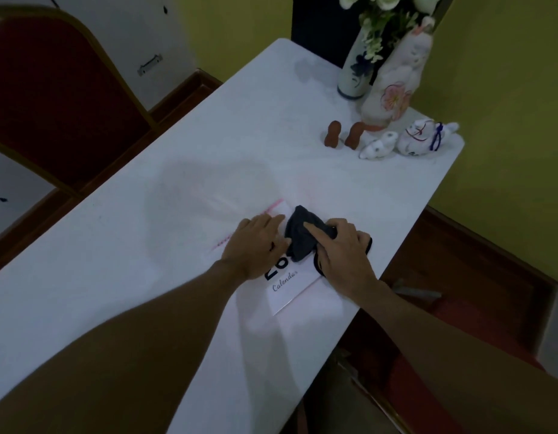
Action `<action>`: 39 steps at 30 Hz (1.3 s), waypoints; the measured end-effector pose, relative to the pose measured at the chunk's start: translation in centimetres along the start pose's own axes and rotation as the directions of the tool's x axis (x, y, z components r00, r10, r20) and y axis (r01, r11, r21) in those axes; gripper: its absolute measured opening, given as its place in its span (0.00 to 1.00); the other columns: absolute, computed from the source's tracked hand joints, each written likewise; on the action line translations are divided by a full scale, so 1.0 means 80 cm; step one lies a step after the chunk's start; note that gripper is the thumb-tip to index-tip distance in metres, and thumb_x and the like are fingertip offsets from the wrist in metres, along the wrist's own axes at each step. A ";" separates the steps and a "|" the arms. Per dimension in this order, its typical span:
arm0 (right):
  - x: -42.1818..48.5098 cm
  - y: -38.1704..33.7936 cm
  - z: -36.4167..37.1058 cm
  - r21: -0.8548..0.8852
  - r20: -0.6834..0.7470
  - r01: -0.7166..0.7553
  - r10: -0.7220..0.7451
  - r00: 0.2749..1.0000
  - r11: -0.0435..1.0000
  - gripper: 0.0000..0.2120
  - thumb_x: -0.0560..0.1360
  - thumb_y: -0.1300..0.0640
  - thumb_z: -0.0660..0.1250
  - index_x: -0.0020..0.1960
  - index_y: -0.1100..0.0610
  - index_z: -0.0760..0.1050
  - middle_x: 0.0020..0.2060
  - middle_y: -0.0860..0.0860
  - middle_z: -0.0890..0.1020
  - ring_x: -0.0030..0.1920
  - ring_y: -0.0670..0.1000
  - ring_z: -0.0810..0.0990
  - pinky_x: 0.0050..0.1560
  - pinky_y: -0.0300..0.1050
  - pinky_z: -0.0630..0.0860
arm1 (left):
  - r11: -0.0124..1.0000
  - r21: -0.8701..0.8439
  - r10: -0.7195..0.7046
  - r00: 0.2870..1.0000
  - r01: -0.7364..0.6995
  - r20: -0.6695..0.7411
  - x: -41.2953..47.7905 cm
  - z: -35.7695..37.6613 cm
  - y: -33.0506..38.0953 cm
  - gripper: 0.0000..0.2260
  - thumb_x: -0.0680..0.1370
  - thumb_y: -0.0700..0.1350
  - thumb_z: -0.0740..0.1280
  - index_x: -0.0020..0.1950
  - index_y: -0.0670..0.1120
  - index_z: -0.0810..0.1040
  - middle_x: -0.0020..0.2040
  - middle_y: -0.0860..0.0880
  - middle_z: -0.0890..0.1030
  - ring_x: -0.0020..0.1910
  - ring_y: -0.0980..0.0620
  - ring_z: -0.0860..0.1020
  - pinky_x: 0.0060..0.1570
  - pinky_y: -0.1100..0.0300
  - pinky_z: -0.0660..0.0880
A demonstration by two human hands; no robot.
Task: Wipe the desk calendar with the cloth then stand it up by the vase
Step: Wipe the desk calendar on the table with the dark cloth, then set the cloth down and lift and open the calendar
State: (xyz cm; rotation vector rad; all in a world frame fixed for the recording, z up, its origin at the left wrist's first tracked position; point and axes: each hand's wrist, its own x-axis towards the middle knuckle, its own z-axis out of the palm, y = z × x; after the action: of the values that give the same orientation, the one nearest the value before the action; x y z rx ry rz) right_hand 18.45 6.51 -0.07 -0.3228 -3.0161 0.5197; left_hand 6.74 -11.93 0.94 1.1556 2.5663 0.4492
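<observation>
A white desk calendar [290, 291] lies flat on the white table [146, 245] near its right edge, with black print and a pink binding along its far side. My left hand [255, 245] rests flat on it, fingers spread, pressing it down. My right hand [340, 249] grips a dark grey cloth [299, 238] and presses it on the calendar's face. A blue-and-white vase [354, 70] with white flowers stands at the far right end of the table.
Beside the vase stands a tall white figurine with a pink flower [396, 83]. Two brown clay pieces [342, 134] and small white ceramic animals [409, 139] sit in front of it. A red chair [52, 89] is left of the table. Yellow wall behind.
</observation>
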 end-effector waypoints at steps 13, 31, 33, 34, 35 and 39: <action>0.070 0.098 -0.017 -0.142 0.081 -0.049 0.061 0.995 0.989 0.19 0.81 0.53 0.58 0.72 0.51 0.69 0.76 0.51 0.68 0.68 0.59 0.68 0.60 0.57 0.62 | 0.973 -0.232 0.019 0.994 0.007 0.108 0.148 0.006 0.051 0.18 0.83 0.47 0.58 0.72 0.44 0.70 0.59 0.42 0.78 0.57 0.41 0.77 0.59 0.48 0.74; 0.048 0.041 -0.038 -0.036 0.087 -0.034 0.037 0.996 0.999 0.22 0.80 0.47 0.57 0.70 0.54 0.71 0.68 0.54 0.74 0.68 0.58 0.69 0.62 0.57 0.65 | 0.988 0.151 -0.003 0.992 -0.016 0.129 0.085 -0.010 0.017 0.26 0.86 0.53 0.50 0.82 0.47 0.54 0.82 0.43 0.59 0.81 0.42 0.57 0.79 0.47 0.56; 0.038 0.023 -0.035 0.017 0.099 0.011 -0.012 0.995 1.000 0.19 0.80 0.48 0.60 0.67 0.55 0.74 0.61 0.54 0.76 0.60 0.57 0.73 0.58 0.55 0.67 | 0.988 0.150 -0.055 0.993 0.039 0.101 0.059 -0.015 0.011 0.26 0.85 0.54 0.51 0.82 0.47 0.55 0.81 0.43 0.61 0.80 0.42 0.60 0.77 0.47 0.59; 0.032 0.015 -0.032 0.041 0.112 0.025 -0.030 0.993 0.999 0.19 0.80 0.48 0.61 0.66 0.56 0.74 0.58 0.54 0.77 0.57 0.58 0.73 0.57 0.54 0.68 | 0.987 0.146 -0.086 0.993 0.074 0.081 0.045 -0.017 0.010 0.26 0.85 0.54 0.52 0.82 0.47 0.56 0.80 0.43 0.63 0.79 0.42 0.61 0.76 0.47 0.61; 0.027 0.007 -0.029 0.065 0.125 0.024 -0.032 0.992 0.998 0.19 0.80 0.48 0.62 0.66 0.58 0.75 0.57 0.55 0.77 0.56 0.58 0.73 0.57 0.55 0.68 | 0.984 0.142 -0.122 0.991 0.112 0.061 0.030 -0.018 0.008 0.26 0.85 0.54 0.53 0.81 0.46 0.57 0.79 0.43 0.64 0.77 0.43 0.63 0.75 0.47 0.63; 0.013 -0.015 -0.017 0.066 0.207 -0.026 0.012 0.978 0.998 0.25 0.79 0.43 0.63 0.67 0.60 0.73 0.57 0.58 0.75 0.57 0.59 0.72 0.61 0.56 0.69 | 0.942 0.105 -0.324 0.946 0.320 0.016 -0.032 -0.007 0.003 0.28 0.83 0.54 0.57 0.81 0.44 0.56 0.76 0.42 0.65 0.74 0.41 0.64 0.71 0.47 0.65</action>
State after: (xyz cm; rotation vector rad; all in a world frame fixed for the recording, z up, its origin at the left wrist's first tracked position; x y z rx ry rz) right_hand 17.33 6.04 1.68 -0.3126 -3.1875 0.6973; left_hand 8.30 -13.84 1.88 0.7405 2.7060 0.2232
